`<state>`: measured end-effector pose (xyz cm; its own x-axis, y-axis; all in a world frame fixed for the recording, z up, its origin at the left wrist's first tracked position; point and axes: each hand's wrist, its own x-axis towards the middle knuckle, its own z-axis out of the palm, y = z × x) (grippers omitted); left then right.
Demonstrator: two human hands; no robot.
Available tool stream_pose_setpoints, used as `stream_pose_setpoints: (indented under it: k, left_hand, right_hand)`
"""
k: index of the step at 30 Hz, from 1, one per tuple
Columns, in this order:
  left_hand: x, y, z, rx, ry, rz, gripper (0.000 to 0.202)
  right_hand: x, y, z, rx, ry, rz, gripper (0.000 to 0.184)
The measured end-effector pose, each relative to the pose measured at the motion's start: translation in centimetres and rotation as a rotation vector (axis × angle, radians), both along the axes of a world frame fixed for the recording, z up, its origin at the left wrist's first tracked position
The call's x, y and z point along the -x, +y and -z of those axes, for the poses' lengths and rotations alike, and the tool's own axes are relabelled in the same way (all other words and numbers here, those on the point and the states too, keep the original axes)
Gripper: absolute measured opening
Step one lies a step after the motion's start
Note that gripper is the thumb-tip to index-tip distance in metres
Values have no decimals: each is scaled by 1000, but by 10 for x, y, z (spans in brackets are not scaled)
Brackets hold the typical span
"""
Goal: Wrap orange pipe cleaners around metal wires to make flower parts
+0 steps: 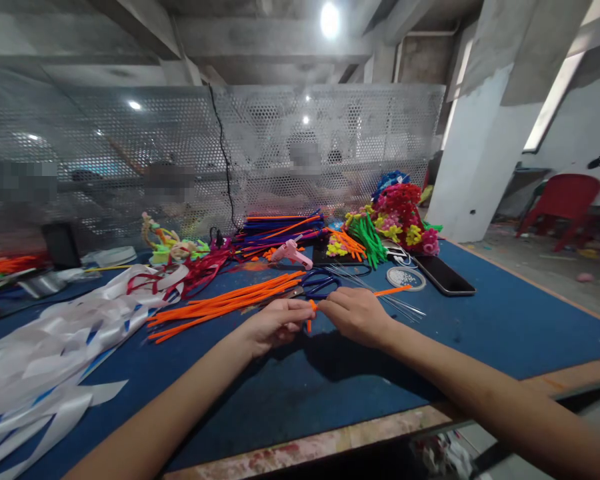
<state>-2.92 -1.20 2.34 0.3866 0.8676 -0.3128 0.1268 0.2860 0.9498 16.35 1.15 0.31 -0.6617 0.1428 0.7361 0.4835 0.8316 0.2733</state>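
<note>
Both hands meet over the near middle of the blue table. An orange pipe cleaner (pixel 309 325) is pinched between the fingertips of my left hand (pixel 280 320), with a short end hanging down. My right hand (pixel 355 315) is closed on the same pipe cleaner, and a straight length of it sticks out past the knuckles to the right. Just behind the hands lie scissors (pixel 323 283) with dark blue handles. To the left is a bundle of loose orange pipe cleaners (pixel 225 300). Thin metal wires (pixel 405 308) lie beyond my right hand.
White ribbon (pixel 45 340) covers the table's left side. Behind the scissors sits a pink glue gun (pixel 291 253). A phone (pixel 445 275), a round dish of white beads (pixel 405 279), green pipe cleaners (pixel 369 240) and a heap of fuzzy flowers (pixel 400 207) are at back right. A perforated metal screen (pixel 280 147) stands behind.
</note>
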Motion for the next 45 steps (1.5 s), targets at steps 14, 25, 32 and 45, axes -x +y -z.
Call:
stream_pose_setpoints:
  k: [14,25,32,45]
  left_hand:
    - [8,-2,-6,-859,427,68,23]
    - [18,11,1,-344,-70,93,103]
    - [19,11,-1,-262,-46,33,96]
    - [8,2,-6,-674,507,-15,23]
  right_hand:
    - [-1,9,5,180,12,35,21]
    - [-1,3,0,78,24,11,24]
    - [-2,5,2,35,22,-12,21]
    - [1,2,8,27,-56,-20,21]
